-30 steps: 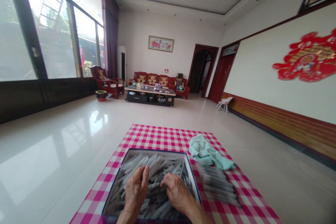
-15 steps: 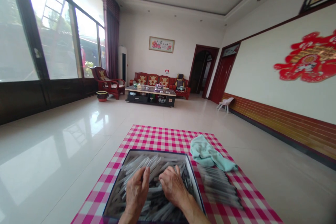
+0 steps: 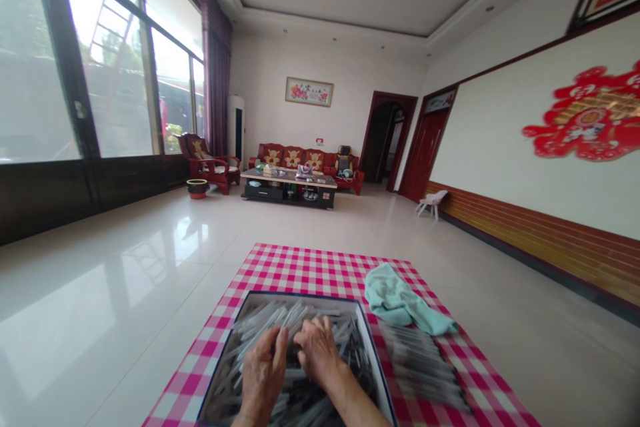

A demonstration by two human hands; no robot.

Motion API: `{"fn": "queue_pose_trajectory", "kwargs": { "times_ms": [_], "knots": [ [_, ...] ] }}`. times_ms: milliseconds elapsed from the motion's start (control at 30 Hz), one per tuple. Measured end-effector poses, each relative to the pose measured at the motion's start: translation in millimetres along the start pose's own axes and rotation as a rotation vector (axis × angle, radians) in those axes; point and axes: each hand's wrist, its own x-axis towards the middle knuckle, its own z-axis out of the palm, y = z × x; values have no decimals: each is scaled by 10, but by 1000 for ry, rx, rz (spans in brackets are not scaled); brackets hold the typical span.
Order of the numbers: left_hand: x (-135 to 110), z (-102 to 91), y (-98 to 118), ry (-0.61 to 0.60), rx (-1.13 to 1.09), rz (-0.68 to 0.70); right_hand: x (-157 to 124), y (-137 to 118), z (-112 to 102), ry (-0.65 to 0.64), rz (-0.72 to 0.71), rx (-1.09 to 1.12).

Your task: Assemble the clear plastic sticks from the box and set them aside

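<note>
A dark-rimmed open box (image 3: 300, 298) sits on a pink-and-white checked cloth (image 3: 300, 273), packed with a jumble of thin, clear plastic sticks (image 3: 270, 320). My left hand (image 3: 263, 373) is down in the box, its fingers curled over the sticks. My right hand (image 3: 317, 350) rests among them too, its fingertips almost at my left hand. Whether either hand grips any sticks is hidden. To the right of the box lies a neat, blurred row of dark-and-clear sticks (image 3: 423, 367), and above that a crumpled pale teal towel (image 3: 403, 300). Neither hand touches these.
The cloth lies on a glossy tiled floor (image 3: 125, 280). Far beyond it stand a low coffee table (image 3: 287, 180), a red sofa (image 3: 293, 159) and a red armchair (image 3: 205, 170). A small white stool (image 3: 433, 203) stands by the right wall.
My right hand has moved left, closer to my left hand. The camera view has tilted, so the cloth and box sit slightly lower in the picture.
</note>
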Motion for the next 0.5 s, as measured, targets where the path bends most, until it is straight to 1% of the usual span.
{"fn": "queue_pose_trajectory", "kwargs": {
  "times_ms": [133, 300, 333, 367, 467, 500],
  "knots": [
    [2, -12, 9, -12, 7, 23, -48, -9, -43, 95, 0, 129],
    [-32, 28, -24, -56, 29, 38, -120, 39, -169, 264, 114, 361],
    [-44, 47, -35, -78, 26, 52, -143, 55, -183, 293, 153, 469],
    [-57, 68, -44, -109, 16, 72, -169, 73, -189, 324, 203, 635],
    [-95, 116, -49, -231, -46, 177, -248, 122, -159, 399, 391, 1353],
    [-105, 123, -45, -271, -68, 216, -269, 136, -139, 411, 438, 1560]
  ]
}}
